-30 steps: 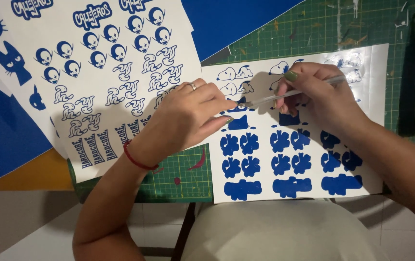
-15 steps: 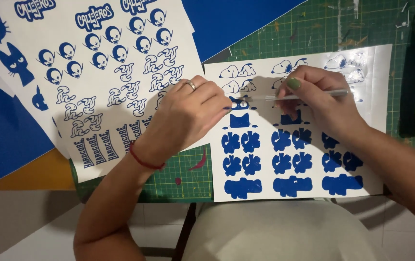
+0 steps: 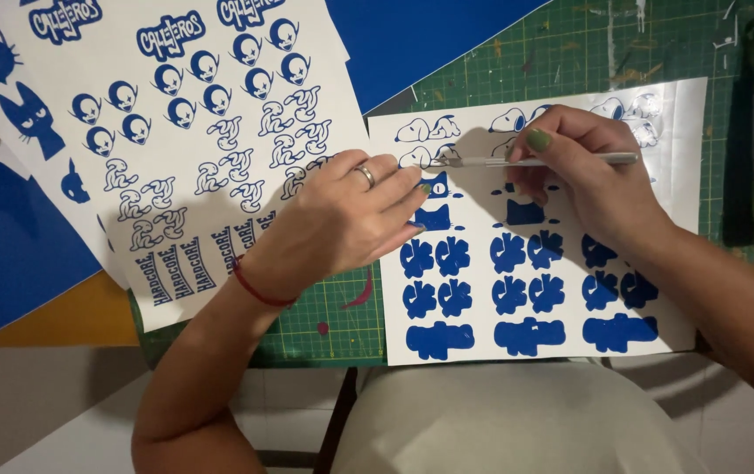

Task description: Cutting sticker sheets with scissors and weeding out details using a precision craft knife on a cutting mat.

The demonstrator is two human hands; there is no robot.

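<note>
Nearest the person, along the front edge of the green cutting mat [image 3: 342,325], lies a white sticker sheet [image 3: 658,307] with rows of solid blue shapes that look not yet weeded. The left hand [image 3: 342,224], fingers together and flat, presses down on that sheet's left edge, holding nothing, fingertips just beside a small blue cat figure [image 3: 434,218]. The right hand [image 3: 588,175] is closed in a pen grip on a slim silver craft knife [image 3: 544,161], lying nearly level with its tip at the sheet's upper left, touching or just above the outlined dog figures there. The step in hand appears to be weeding: picking excess blue vinyl away from the cut shapes. The next move likely calls for a light, shallow tip and a firm hold-down so that small pieces stay put. Farther off, a larger sheet of blue designs [image 3: 219,158] covers the mat's far left corner, overlapping plain blue vinyl [image 3: 447,35].
</note>
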